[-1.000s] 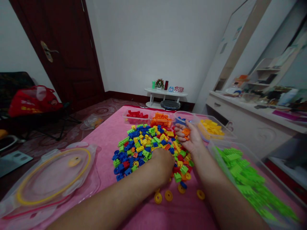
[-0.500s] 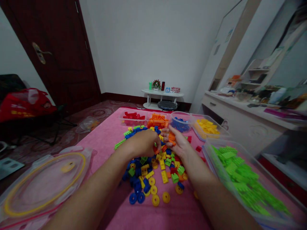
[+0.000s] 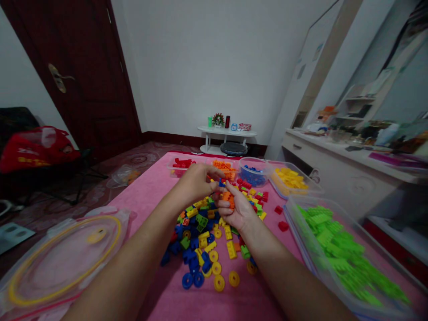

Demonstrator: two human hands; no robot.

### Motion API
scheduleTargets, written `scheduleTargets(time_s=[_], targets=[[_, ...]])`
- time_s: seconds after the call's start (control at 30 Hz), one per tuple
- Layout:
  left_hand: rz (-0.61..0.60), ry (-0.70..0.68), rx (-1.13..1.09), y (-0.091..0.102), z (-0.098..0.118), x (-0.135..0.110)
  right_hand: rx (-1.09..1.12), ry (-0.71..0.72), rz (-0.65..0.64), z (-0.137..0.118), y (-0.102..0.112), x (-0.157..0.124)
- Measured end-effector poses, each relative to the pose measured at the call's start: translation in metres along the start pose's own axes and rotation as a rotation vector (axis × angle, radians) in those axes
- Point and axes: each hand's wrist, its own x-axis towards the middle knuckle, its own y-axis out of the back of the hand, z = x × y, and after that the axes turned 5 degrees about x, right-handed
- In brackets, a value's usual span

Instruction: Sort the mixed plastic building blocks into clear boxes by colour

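Orange building blocks [image 3: 228, 199] rest in my right hand [image 3: 242, 213], whose fingers curl around them above the pile. My left hand [image 3: 197, 182] reaches across to the right hand's fingertips, its own fingers bent inward. Whatever is between the left fingers is hidden. Below both hands spreads a mixed pile of building blocks in yellow, blue, green, red and orange. In its near part are a yellow block [image 3: 231, 249], yellow wheels [image 3: 219, 283] and blue wheels [image 3: 187, 280].
Along the far edge stand clear containers of red blocks [image 3: 182, 163], orange blocks [image 3: 224, 166], blue blocks [image 3: 251, 174] and yellow blocks [image 3: 290, 178]. A larger bin of green blocks [image 3: 337, 249] is at right. A clear lid [image 3: 63, 263] with a yellow ring lies left.
My left hand has lifted from the pile and moved up to the right hand. The right hand has shifted slightly left and nearer, still holding orange blocks.
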Motion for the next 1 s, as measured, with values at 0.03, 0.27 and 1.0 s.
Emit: scheduleTargets(time_s=[0.03, 0.27, 1.0], targets=[[0.107, 0.040, 0.002, 0.005, -0.002, 0.001, 0.053, 0.010, 0.020, -0.002, 0.003, 0.000], [0.619, 0.141, -0.121, 0.034, -0.016, 0.003, 0.086, 0.306, 0.351, -0.047, 0.006, 0.022], [0.246, 0.106, 0.057, 0.008, -0.028, 0.008, -1.468, 0.396, 0.157, -0.052, 0.009, 0.007]])
